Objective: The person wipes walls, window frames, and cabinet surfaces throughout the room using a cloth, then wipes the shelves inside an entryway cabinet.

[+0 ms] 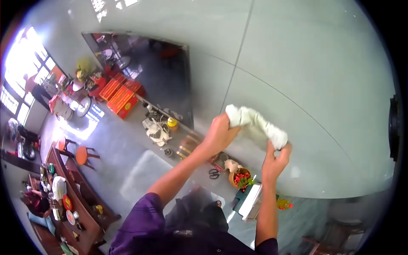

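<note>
A white cloth (257, 121), bunched into a sagging strip, hangs between my two raised hands in front of the pale tiled wall (289, 72). My left hand (220, 132) grips its upper left end, fingers closed around the fabric. At the lower right end, my right hand (276, 160) pinches the cloth between thumb and fingers. Below the hands, a bowl of red berries (241, 178) with green leaves and a pair of scissors (214, 173) lie on a surface along the wall.
A large dark television (144, 72) stands to the left of my hands. Red boxes (122, 101) are stacked beside it. Farther left are an orange stool (83, 155), a cluttered wooden table (78, 204) and a seated person (36, 199). Another person (36, 89) stands near the window.
</note>
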`<state>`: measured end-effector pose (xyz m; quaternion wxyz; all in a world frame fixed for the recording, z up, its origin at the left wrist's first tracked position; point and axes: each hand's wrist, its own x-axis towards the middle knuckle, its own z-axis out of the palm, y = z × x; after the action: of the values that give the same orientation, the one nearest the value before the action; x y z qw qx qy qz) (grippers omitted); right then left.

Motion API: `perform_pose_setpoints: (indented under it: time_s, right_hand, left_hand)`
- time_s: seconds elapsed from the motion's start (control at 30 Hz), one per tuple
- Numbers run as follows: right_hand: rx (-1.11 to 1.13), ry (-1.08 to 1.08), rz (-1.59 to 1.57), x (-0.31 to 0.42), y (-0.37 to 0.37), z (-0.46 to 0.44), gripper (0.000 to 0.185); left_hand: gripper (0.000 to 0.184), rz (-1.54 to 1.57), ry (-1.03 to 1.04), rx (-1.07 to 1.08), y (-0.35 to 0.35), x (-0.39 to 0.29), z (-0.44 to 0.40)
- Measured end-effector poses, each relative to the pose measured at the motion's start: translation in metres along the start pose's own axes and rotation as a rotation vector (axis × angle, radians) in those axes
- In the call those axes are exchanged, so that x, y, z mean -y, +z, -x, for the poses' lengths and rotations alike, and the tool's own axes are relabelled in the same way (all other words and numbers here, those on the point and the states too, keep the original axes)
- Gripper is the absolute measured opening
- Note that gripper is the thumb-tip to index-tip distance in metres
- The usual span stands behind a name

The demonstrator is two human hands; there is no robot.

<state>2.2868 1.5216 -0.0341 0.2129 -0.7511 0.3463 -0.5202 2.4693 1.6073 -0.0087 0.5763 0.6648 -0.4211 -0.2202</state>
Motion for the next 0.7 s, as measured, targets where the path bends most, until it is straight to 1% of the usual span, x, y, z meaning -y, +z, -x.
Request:
perform_pose_setpoints:
  time_s: [0.03, 0.07, 0.1, 0.13, 0.17, 0.27, 0.3, 0.37, 0.43, 0.5, 0.57, 0.63, 0.7]
  right_hand:
    - [-0.016, -0.053, 0.003, 0.005, 0.008, -0.009, 0.02]
    - [-0.039, -0.108, 0.005, 0.01, 0.017, -0.017, 0.018]
    - [-0.068, -0.162, 0.013, 0.014, 0.028, -0.029, 0.016]
    - [-0.174, -0.335, 0.118, 0.012, 0.045, -0.048, 0.013]
    - [-0.147, -0.322, 0.113, 0.013, 0.056, -0.056, 0.014]
    - [-0.074, -0.312, 0.098, 0.013, 0.084, -0.07, 0.017]
    - [-0.05, -0.321, 0.094, 0.015, 0.093, -0.073, 0.017]
    - [-0.067, -0.349, -0.027, 0.029, 0.118, -0.079, 0.019]
    - [-0.043, -0.36, -0.053, 0.039, 0.142, -0.082, 0.023]
    - [0.0, -0.337, -0.072, 0.048, 0.15, -0.088, 0.025]
    - [-0.041, -0.328, -0.003, 0.04, 0.15, -0.096, 0.024]
    - [-0.128, -0.291, -0.004, 0.027, 0.128, -0.107, 0.024]
    - [-0.193, -0.277, 0.002, 0.016, 0.097, -0.116, 0.024]
  left_hand:
    - [0.025, -0.023, 0.082, -0.096, 0.002, 0.011, -0.011]
    - [0.023, -0.114, 0.286, -0.31, 0.007, 0.022, -0.024]
    - [0.024, -0.25, 0.297, -0.402, 0.002, 0.016, -0.035]
    - [0.025, -0.386, 0.305, -0.493, -0.005, 0.003, -0.045]
    - [0.026, -0.519, 0.312, -0.575, -0.01, -0.006, -0.054]
    - [0.026, -0.508, 0.044, -0.487, -0.019, -0.015, -0.079]
    - [0.026, -0.403, 0.147, -0.546, -0.022, -0.008, -0.087]
    - [0.026, -0.175, 0.358, -0.64, -0.024, 0.018, -0.108]
    - [0.026, 0.055, 0.482, -0.785, -0.019, 0.039, -0.132]
    - [0.023, 0.03, 0.499, -0.922, -0.011, 0.054, -0.143]
    - [0.019, 0.358, 0.313, -0.842, -0.005, 0.056, -0.145]
    - [0.014, 0.512, 0.171, -0.634, 0.004, 0.02, -0.125]
    - [0.011, 0.441, 0.189, -0.59, 0.029, -0.005, -0.114]
